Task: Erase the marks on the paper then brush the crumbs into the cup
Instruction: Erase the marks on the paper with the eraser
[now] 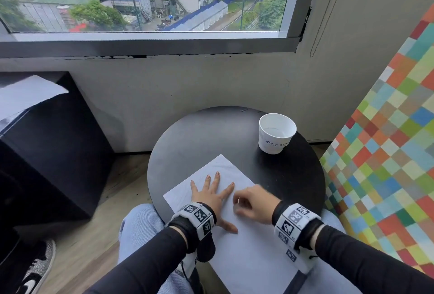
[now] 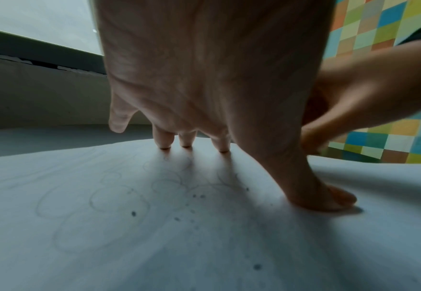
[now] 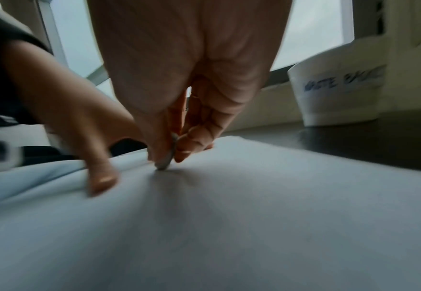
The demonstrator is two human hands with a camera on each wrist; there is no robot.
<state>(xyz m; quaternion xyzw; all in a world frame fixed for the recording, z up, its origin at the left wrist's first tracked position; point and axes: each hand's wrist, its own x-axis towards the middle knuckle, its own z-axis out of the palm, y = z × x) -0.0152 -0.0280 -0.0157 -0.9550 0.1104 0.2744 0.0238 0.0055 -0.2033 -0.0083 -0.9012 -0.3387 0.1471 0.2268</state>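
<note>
Two hands are working on one paper (image 1: 234,223) lying on a round dark table (image 1: 187,143), its long axis running from the far left corner toward the person's lap at near right. Going from the left: the left hand (image 1: 209,196) is lying spread and flat on the paper's far left part, fingers straight and splayed, thumb (image 2: 329,198) pressing down nearer the body. Under and before its palm, faint pencil loops (image 2: 109,198) are showing in the left wrist view, with dark crumbs (image 2: 133,213) scattered among them. Just beside it, the right hand (image 1: 253,204) is curling over the sheet, thumb and fingers pinching a small grey eraser (image 3: 166,157) whose tip is touching the paper close to the left thumb.

Farther right and away from the body, the cup (image 1: 277,132) is standing upright on the table, well apart from the paper's far edge. The right hand is the nearer one to it, so I judge any sweep of crumbs would be heading away and rightward, off the sheet's right side.

Much is hard to read: the right hand is blurring with motion, the head view is hardly showing the marks at all, and the paper's near end is hanging past the table over the lap. How many marks are remaining under the left palm cannot be told.
</note>
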